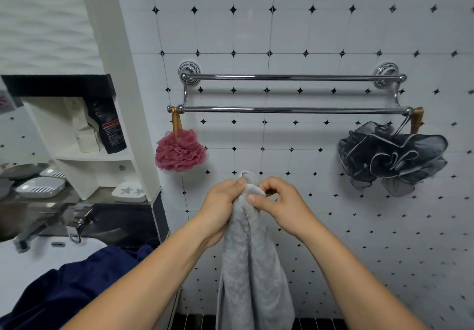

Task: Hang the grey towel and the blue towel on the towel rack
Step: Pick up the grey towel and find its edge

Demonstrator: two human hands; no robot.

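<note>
- Holding the grey towel (pixel 252 265) bunched at its top, we have the left hand (pixel 221 207) curled round the gathered cloth. The right hand (pixel 279 204) pinches a fold of the upper edge between thumb and fingertips.
- The towel hangs straight down from both hands in front of the tiled wall, below the towel rack (pixel 292 110), which sits at twelve o'clock from our hands.
- We judge the towel soft, limp and light. It should drape rather than hold a shape, and its plush pile should grip the chrome bar well enough not to slide.
- We would take it by two upper corners or along one hem, hands spread apart, so it opens flat before going over a bar.
- The blue towel (pixel 77 286) lies heaped over the sink (pixel 30 265) at eight o'clock, apart from both hands.
- The pink pouf (pixel 180 151) at eleven o'clock and the dark pouf (pixel 392 157) at two o'clock hang from the ends of the front bar.
- The grey towel's lower end is cut off by the bottom edge, and its corners are lost in the bunch, so we cannot tell which edge we hold.
- The blue towel is partly hidden behind our left forearm and runs out of view.
</note>
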